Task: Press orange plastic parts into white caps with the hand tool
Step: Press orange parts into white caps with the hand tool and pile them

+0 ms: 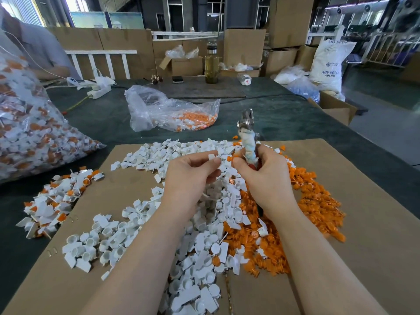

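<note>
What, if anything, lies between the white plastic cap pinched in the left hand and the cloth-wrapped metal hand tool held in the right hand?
Nothing visible: the white plastic cap sits beside the cloth-wrapped metal hand tool, with open air between.

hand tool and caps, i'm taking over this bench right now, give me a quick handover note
Left hand: pinches a white cap.
Right hand: grips the hand tool, head up.
Loose white caps lie centre on the cardboard; orange parts on the right.
Done: assembled pieces piled at left, more in the big bag.
Left: large loose piles of both.
</note>
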Tool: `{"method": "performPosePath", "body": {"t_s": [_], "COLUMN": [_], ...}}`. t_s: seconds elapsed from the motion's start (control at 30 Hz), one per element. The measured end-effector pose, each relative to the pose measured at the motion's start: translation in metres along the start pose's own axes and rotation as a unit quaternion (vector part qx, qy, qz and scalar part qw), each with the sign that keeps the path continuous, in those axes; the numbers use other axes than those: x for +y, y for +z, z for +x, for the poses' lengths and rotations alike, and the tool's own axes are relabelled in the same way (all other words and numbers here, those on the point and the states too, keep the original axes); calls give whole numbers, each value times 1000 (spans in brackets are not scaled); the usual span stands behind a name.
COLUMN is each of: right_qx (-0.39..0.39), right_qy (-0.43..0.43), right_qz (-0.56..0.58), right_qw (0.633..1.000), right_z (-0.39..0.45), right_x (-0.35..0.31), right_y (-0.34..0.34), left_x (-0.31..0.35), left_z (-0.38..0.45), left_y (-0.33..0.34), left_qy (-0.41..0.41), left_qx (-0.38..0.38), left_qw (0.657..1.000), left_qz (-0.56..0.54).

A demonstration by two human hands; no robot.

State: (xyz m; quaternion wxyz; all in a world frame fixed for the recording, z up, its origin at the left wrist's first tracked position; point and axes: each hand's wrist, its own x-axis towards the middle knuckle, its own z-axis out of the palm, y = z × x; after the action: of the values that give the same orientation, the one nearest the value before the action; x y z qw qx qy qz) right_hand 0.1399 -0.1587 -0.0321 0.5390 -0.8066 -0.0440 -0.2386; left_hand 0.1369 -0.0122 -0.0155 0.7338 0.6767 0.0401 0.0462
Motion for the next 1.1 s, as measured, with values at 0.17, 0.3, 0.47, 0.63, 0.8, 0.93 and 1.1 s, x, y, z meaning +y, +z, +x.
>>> {"method": "performPosePath", "body": {"t_s": [0.17, 0.3, 0.47, 0.63, 0.8, 0.93, 1.1], "right_qx": [6, 24, 41, 38, 37, 31, 5], "right_qy": [-33, -54, -62, -68, -46, -44, -32], "right_qz": [-53, -118, -156, -161, -141, -143, -123], "right_qw": [998, 991, 985, 984, 988, 988, 992], "right_z": [-4, -6, -7, -8, -7, -7, -5], "right_x": [-4, -4, -5, -7, -5, -6, -6], "right_y": [4, 6, 7, 7, 8, 8, 7], "left_x": [0, 0, -1, -1, -3, -4, -6], "left_z": [-3, -5, -5, -8, -9, -10, -8], "left_y": [5, 6, 8, 8, 10, 12, 11], "left_qy": [10, 22, 52, 96, 130, 163, 158], "left_qx": [7, 22, 48, 54, 49, 40, 46], "left_qw": [1000, 999, 997, 990, 983, 975, 976], "left_qz": [-10, -12, 26, 87, 122, 147, 142]}}
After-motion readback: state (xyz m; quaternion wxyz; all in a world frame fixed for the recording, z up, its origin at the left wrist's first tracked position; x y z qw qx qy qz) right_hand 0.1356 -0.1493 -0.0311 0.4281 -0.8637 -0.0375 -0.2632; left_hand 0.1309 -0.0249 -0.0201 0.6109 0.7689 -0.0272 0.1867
